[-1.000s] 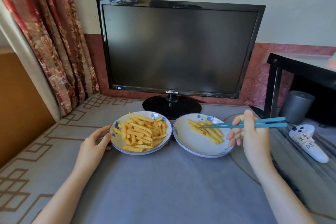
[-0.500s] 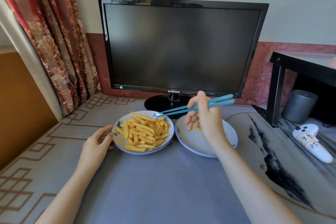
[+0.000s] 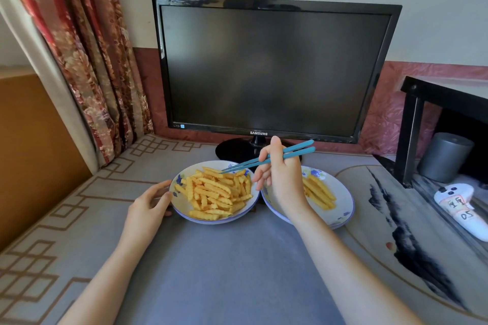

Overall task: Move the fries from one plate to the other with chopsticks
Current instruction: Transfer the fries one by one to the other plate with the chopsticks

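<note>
Grey worktop (image 3: 237,272) fills the lower frame, and the dark monitor (image 3: 274,68) stands behind it at centre. Two patterned plates sit side by side, just about touching. The full plate (image 3: 179,202) is left of centre and the second plate (image 3: 342,202) is to its right.

Left hand (image 3: 150,206) lies flat on the worktop. Its fingers are relaxed against the full plate's rim, steadying it rather than gripping. Right hand (image 3: 282,182) hovers over the gap between the plates, fingers clenched around the blue chopsticks (image 3: 264,162).

The tips slant down to the left and are close together at the far top of the pile. I can't tell if a fry is caught between them yet.

Most of the fries (image 3: 214,192) are heaped on the full plate, and only a few lie on the second. So by my reckoning the job is barely begun and this is a pick-up.

To do it well, I'd single out one fry lying loose on top and pinch it near its middle, so it doesn't swing. Then lift straight up before crossing over.

They're golden crinkle-cut sticks, ridged and criss-crossed. The ridges should help the grip, but squeeze too hard and one could snap.
</note>
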### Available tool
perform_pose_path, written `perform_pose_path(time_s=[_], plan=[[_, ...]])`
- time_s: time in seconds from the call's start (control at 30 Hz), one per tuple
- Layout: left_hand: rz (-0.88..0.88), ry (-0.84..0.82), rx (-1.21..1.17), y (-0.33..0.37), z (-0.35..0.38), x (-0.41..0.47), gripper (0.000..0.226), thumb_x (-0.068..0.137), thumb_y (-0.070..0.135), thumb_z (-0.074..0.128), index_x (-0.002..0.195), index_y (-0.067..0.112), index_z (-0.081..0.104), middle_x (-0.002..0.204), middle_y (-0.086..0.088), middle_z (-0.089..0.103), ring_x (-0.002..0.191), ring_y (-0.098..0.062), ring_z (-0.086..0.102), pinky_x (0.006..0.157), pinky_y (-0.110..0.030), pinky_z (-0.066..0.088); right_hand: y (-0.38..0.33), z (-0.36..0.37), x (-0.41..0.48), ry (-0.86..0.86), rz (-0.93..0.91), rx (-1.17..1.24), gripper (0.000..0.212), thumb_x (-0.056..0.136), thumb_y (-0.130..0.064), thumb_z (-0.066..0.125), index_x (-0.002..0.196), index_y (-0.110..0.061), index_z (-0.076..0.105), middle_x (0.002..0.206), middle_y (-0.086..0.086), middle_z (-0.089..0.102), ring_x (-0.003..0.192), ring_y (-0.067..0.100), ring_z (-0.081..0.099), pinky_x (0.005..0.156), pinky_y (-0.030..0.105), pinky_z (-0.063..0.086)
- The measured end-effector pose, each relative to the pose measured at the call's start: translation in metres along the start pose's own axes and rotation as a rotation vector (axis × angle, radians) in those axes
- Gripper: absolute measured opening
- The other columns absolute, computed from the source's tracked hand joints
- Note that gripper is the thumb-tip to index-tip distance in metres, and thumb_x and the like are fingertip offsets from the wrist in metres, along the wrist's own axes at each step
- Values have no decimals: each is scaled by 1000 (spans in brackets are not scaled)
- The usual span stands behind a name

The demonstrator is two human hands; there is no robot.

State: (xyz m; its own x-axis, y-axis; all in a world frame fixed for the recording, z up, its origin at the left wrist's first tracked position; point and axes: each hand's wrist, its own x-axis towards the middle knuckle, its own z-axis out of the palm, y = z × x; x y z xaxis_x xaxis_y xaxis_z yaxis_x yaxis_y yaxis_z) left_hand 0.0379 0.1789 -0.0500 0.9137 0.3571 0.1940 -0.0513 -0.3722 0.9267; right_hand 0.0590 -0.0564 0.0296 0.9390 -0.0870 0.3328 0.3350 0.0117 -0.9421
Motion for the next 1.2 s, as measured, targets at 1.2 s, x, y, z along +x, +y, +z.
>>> perform_pose_path(time_s=[1.2], plan=[[-5,-3,18,-3,0,2,28,96,17,49,119,22,63,98,0,70,72,-16,66,56,-5,47,-14,-124,-35,377,-100,-106,46,103,-32,28,68,-7,46,41,14,55,31,25,48,36,21,27]])
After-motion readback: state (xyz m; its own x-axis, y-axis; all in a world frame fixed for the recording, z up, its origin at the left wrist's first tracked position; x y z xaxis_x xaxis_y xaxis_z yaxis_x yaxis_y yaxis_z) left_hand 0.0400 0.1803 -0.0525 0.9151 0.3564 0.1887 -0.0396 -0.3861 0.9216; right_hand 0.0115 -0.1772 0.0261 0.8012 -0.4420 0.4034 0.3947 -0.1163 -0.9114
